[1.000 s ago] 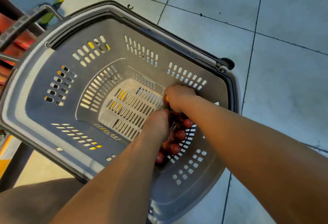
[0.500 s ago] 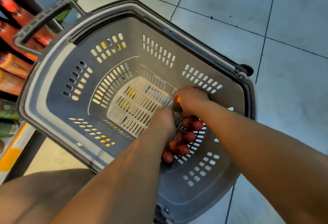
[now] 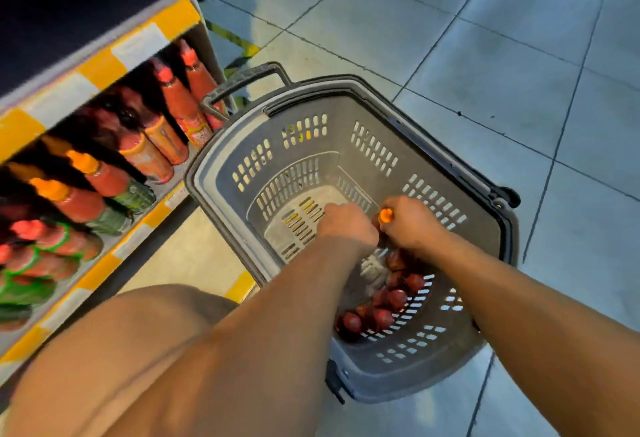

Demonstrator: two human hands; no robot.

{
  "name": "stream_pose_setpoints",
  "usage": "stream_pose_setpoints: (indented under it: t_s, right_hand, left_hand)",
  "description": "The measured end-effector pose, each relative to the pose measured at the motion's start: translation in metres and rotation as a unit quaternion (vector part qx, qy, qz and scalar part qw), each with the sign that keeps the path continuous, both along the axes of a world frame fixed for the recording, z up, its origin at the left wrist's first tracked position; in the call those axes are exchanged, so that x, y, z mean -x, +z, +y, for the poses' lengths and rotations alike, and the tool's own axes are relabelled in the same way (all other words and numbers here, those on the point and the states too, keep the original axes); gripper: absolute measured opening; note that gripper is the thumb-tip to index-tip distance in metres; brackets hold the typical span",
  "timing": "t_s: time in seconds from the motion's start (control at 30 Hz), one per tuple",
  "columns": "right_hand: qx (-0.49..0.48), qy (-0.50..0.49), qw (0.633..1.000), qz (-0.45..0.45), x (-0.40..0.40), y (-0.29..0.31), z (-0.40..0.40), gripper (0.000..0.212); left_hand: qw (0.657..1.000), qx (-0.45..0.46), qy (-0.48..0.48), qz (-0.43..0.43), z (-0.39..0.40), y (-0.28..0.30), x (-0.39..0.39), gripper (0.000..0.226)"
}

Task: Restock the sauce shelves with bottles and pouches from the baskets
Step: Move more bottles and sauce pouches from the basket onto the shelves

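Grey floor tiles [image 3: 485, 65] are filling the upper right of my view, and a grey slotted basket [image 3: 377, 131] is sitting on them at about 5 o'clock from the sauce shelf [image 3: 104, 65], whose yellow-and-white edge strip is running along the left.

I am watching both hands working inside the basket. My right hand [image 3: 412, 225] is curling round an orange-capped bottle [image 3: 385, 215], with only the cap showing above the fist. My left hand [image 3: 346, 225] is lying just beside it at 9 o'clock, knuckles up; I cannot tell whether its fingers are closing on anything, since they are hidden beneath the hand.

Remaining stock, a cluster of red-capped bottles [image 3: 381, 301], is lying in the basket's near corner at roughly 6 o'clock from the hands. Shelved bottles [image 3: 173, 107] are already standing in rows at 9 o'clock from the basket.

Risks, as I am judging them:
- The right-hand hold is appearing to sit high, near the cap (a poor purchase), so the bottle may be slipping on the lift.
- Loose bottles may be rolling or knocking together as one is drawn out.
- The raised basket handle [image 3: 242, 79] is standing between basket and shelf and may be catching an arm.

Labels: motion blur is smearing everything; I am reading no brand or writing.
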State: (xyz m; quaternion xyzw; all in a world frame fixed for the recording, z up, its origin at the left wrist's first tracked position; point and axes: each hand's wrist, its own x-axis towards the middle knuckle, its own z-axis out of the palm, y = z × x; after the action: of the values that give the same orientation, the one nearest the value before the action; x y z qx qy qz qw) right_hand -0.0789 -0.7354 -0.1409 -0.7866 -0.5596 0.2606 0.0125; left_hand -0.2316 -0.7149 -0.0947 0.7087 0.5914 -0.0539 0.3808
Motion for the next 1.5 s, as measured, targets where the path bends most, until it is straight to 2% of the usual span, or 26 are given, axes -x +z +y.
stream_pose_setpoints:
  t_s: [0.17, 0.3, 0.43, 0.6, 0.7, 0.83, 0.93, 1.1, 1.2, 1.3, 1.43, 1.5]
  right_hand:
    - [-0.111, -0.024, 0.993, 0.034, 0.022, 0.061, 0.005, 0.011]
    - [-0.224, -0.012, 0.97, 0.09, 0.05, 0.126, 0.007, 0.016]
    - [-0.312, -0.01, 0.94, 0.141, 0.091, 0.185, 0.004, 0.014]
    - [-0.402, 0.02, 0.89, 0.214, 0.156, 0.244, -0.006, 0.029]
    - [-0.431, 0.059, 0.857, 0.276, 0.204, 0.27, -0.017, 0.038]
    - [-0.43, 0.125, 0.824, 0.349, 0.272, 0.291, -0.032, 0.044]
    - [-0.4, 0.167, 0.819, 0.376, 0.32, 0.297, -0.045, 0.048]
    - [-0.336, 0.204, 0.819, 0.419, 0.388, 0.293, -0.069, 0.032]
    - [-0.308, 0.226, 0.824, 0.42, 0.423, 0.283, -0.078, 0.026]
    - [-0.282, 0.247, 0.834, 0.406, 0.451, 0.272, -0.083, 0.03]
    - [-0.256, 0.27, 0.855, 0.36, 0.482, 0.257, -0.087, 0.035]
    - [-0.259, 0.279, 0.871, 0.309, 0.495, 0.248, -0.085, 0.039]
  left_hand:
    - [0.995, -0.093, 0.002, -0.038, 0.006, 0.06, 0.036, 0.027]
    - [0.977, -0.15, 0.063, -0.136, 0.008, 0.116, 0.096, 0.011]
    - [0.934, -0.212, 0.148, -0.246, -0.008, 0.163, 0.183, 0.016]
    - [0.882, -0.29, 0.241, -0.283, -0.048, 0.217, 0.293, 0.016]
    - [0.848, -0.356, 0.279, -0.275, -0.074, 0.235, 0.354, 0.017]
    - [0.813, -0.386, 0.329, -0.284, -0.114, 0.243, 0.422, 0.018]
    - [0.808, -0.391, 0.348, -0.271, -0.147, 0.24, 0.46, 0.018]
    - [0.792, -0.394, 0.392, -0.254, -0.193, 0.22, 0.516, 0.016]
    - [0.778, -0.39, 0.419, -0.257, -0.212, 0.211, 0.538, 0.016]
    - [0.773, -0.388, 0.436, -0.247, -0.226, 0.204, 0.558, 0.019]
    - [0.758, -0.392, 0.46, -0.245, -0.244, 0.198, 0.591, 0.019]
    - [0.748, -0.391, 0.477, -0.245, -0.252, 0.195, 0.607, 0.018]
